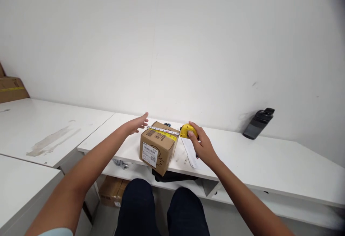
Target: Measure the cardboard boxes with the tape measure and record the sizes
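A cardboard box (164, 143) with a white printed label (150, 154) and yellow packing tape sits at the front of the white desk. My right hand (201, 140) is closed around a yellow tape measure (185, 130) just right of the box. Its white blade (163, 130) is pulled out across the box's top, reaching the left edge. Beside that blade end, my left hand (137, 124) has its fingers stretched out and apart, with nothing seen in them. Some white paper (191, 153) lies under my right hand, partly hidden, with a small dark item near it.
A dark bottle (258, 124) stands at the back right by the wall. More cardboard boxes (12, 89) are at the far left. Below the desktop (242, 160) runs a shelf with a black item (175, 176), and another box (110, 191) rests lower left.
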`<state>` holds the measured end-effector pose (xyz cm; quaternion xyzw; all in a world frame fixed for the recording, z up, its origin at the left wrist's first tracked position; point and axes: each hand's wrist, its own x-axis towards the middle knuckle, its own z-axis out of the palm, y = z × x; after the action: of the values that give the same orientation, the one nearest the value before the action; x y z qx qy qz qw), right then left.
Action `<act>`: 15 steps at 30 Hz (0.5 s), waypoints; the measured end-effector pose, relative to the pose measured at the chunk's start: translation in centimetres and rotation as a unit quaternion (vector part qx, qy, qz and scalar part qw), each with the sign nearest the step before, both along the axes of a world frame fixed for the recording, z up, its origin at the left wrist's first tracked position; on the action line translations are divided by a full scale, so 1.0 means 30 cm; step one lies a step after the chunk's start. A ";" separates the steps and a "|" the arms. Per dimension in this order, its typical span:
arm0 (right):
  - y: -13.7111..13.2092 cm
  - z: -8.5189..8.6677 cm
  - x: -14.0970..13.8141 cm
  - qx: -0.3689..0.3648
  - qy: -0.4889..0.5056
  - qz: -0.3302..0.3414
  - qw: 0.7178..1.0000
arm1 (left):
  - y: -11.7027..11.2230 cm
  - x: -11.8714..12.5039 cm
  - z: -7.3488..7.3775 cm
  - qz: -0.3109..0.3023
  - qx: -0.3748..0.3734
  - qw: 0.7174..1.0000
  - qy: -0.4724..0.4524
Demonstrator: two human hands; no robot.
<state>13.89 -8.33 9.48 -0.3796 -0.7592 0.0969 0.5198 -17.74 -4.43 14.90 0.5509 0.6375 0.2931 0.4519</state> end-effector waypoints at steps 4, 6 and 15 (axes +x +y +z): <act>-0.082 -0.007 0.033 0.028 -0.022 -0.036 0.999 | -0.004 0.080 -0.008 -0.071 0.044 0.992 0.089; -0.113 -0.015 0.039 0.069 -0.042 -0.040 0.996 | -0.005 0.121 -0.023 -0.084 0.051 0.991 0.094; -0.140 -0.033 0.048 0.130 -0.056 -0.045 0.989 | 0.006 0.159 -0.033 -0.097 -0.017 0.994 0.041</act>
<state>15.32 -12.52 8.49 -0.3476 -0.7752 -0.0469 0.5254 -12.97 -4.24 13.90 0.6142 0.6038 0.2139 0.4608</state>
